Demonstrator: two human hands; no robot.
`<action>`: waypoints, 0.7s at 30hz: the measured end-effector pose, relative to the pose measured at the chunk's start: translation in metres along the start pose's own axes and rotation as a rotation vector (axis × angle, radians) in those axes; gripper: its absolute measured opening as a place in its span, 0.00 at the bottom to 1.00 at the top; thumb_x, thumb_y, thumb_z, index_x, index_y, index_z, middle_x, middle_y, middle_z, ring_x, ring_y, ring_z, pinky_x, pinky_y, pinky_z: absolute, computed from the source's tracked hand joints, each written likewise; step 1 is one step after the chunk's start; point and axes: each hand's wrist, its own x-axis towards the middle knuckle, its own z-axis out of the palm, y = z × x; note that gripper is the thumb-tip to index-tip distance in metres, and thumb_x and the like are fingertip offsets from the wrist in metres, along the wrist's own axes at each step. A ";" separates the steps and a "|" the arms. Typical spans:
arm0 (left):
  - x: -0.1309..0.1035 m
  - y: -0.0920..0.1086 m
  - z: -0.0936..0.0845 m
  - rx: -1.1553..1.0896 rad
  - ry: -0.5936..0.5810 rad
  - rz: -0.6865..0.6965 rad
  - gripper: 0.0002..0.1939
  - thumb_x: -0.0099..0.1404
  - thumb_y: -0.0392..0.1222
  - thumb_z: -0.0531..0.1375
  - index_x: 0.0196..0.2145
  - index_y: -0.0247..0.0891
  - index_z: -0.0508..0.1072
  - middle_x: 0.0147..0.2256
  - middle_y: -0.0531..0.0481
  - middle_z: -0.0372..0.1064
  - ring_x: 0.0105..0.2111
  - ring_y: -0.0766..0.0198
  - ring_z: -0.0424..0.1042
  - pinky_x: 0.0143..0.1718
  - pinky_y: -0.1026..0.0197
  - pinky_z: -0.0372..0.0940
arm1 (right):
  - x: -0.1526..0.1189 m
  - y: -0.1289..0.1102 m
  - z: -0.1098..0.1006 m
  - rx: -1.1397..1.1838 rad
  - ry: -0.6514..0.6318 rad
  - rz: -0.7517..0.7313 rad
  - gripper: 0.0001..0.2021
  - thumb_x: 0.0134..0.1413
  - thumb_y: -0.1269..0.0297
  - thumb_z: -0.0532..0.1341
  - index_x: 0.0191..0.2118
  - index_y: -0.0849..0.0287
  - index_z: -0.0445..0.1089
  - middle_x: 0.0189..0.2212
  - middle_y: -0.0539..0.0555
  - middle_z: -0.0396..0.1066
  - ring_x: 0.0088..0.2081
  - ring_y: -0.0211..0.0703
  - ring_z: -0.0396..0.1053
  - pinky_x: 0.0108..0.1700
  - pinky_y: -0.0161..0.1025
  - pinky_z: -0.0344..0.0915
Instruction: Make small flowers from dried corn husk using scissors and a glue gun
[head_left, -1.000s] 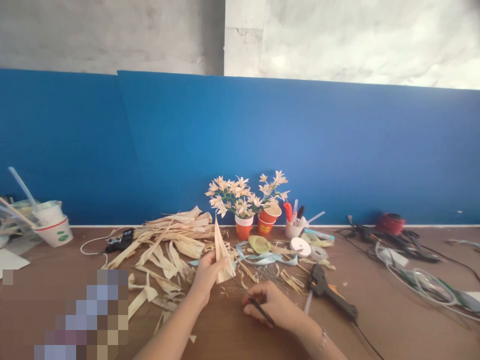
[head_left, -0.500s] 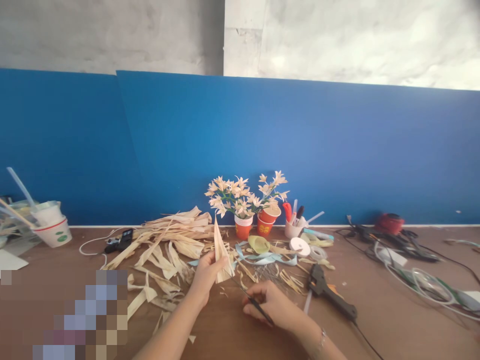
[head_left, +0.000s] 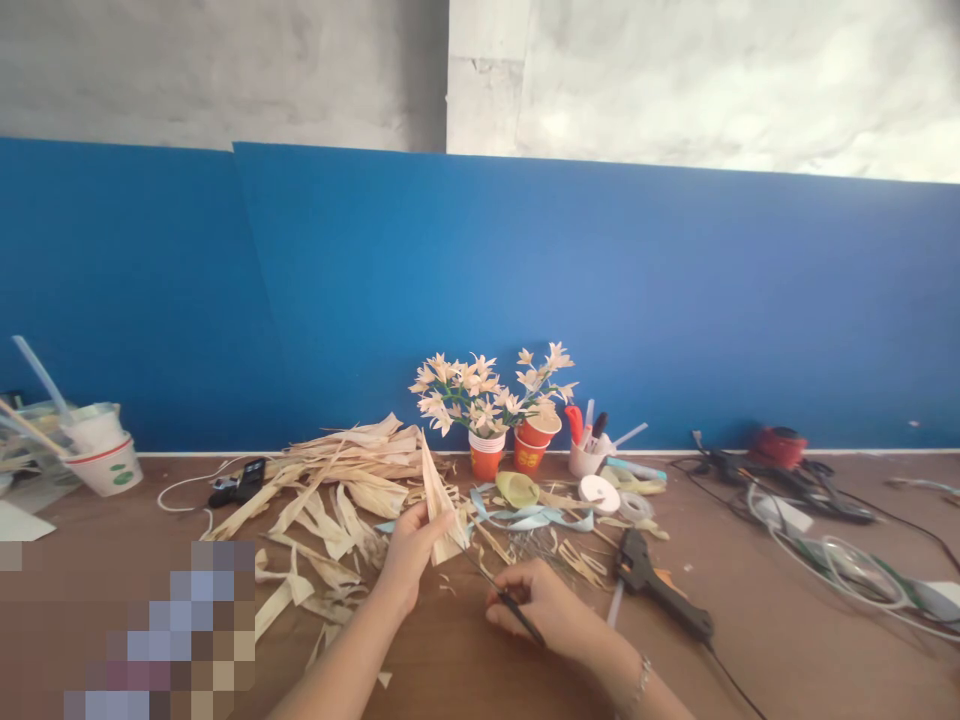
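Observation:
My left hand (head_left: 412, 550) pinches a pale dried corn husk (head_left: 439, 500) between thumb and fingers, its pointed end up. In my right hand (head_left: 544, 605) is a dark, slender tool that looks like scissors (head_left: 517, 612); my fingers partly hide its handles. The tip of the scissors is at the lower right edge of the husk; whether the blades are around it I cannot tell. A heap of dried husks (head_left: 345, 465) lies beyond and left of my left hand. Small husk scraps (head_left: 581, 562) lie beyond my right hand.
Husk flowers stand in red paper cups (head_left: 487, 458) at the back. Beside them are a white cup of pens (head_left: 585, 458) and a tape roll (head_left: 636, 508). A black glue gun (head_left: 660, 590) lies right of my right hand. Cables (head_left: 832, 560) spread at far right; a paper cup (head_left: 109, 470) stands left.
The husk's pointed tip has tilted slightly left in my left hand. The scissors' tip has come up slightly closer to the husk's lower edge.

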 end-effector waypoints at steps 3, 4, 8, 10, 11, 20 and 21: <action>0.003 -0.004 -0.002 -0.031 0.002 0.004 0.18 0.45 0.44 0.69 0.34 0.32 0.76 0.26 0.47 0.76 0.28 0.58 0.74 0.29 0.62 0.65 | 0.000 -0.001 0.000 0.002 0.010 -0.013 0.08 0.45 0.63 0.61 0.26 0.65 0.70 0.16 0.44 0.56 0.19 0.30 0.49 0.20 0.28 0.44; 0.003 -0.006 -0.002 -0.044 0.007 0.007 0.18 0.45 0.44 0.69 0.33 0.32 0.76 0.26 0.47 0.76 0.27 0.59 0.73 0.30 0.63 0.65 | 0.000 -0.001 0.000 0.006 0.015 -0.014 0.08 0.45 0.63 0.61 0.26 0.65 0.70 0.16 0.45 0.56 0.20 0.30 0.49 0.20 0.28 0.44; 0.004 -0.007 -0.001 -0.092 0.037 0.007 0.16 0.45 0.43 0.69 0.31 0.32 0.75 0.25 0.49 0.75 0.26 0.62 0.72 0.30 0.64 0.64 | 0.002 -0.001 0.001 0.031 0.027 0.007 0.08 0.45 0.64 0.61 0.27 0.65 0.71 0.16 0.45 0.57 0.20 0.30 0.49 0.20 0.28 0.45; 0.003 -0.007 0.001 -0.109 0.054 -0.004 0.16 0.45 0.43 0.69 0.30 0.32 0.74 0.25 0.49 0.74 0.26 0.63 0.72 0.29 0.65 0.64 | 0.002 0.001 0.002 0.032 0.037 0.011 0.08 0.45 0.64 0.61 0.27 0.65 0.71 0.16 0.45 0.57 0.20 0.30 0.50 0.20 0.28 0.45; 0.002 -0.006 0.002 -0.120 0.065 -0.011 0.16 0.45 0.43 0.69 0.30 0.32 0.74 0.24 0.49 0.74 0.25 0.63 0.72 0.29 0.65 0.64 | 0.003 0.001 0.003 0.031 0.044 0.008 0.07 0.44 0.64 0.61 0.26 0.65 0.70 0.16 0.45 0.57 0.19 0.30 0.50 0.20 0.28 0.45; -0.003 -0.013 0.008 -0.283 0.159 -0.046 0.12 0.48 0.38 0.68 0.32 0.34 0.73 0.28 0.49 0.75 0.28 0.63 0.74 0.29 0.66 0.66 | 0.005 0.001 0.005 -0.010 0.098 -0.009 0.06 0.43 0.66 0.60 0.25 0.65 0.71 0.14 0.44 0.57 0.18 0.29 0.50 0.19 0.27 0.45; -0.004 -0.013 0.009 -0.302 0.174 -0.051 0.11 0.49 0.37 0.67 0.31 0.33 0.73 0.28 0.49 0.75 0.28 0.64 0.74 0.29 0.66 0.67 | 0.005 0.001 0.006 -0.007 0.100 -0.006 0.06 0.43 0.67 0.61 0.25 0.65 0.70 0.14 0.44 0.56 0.18 0.29 0.50 0.18 0.27 0.44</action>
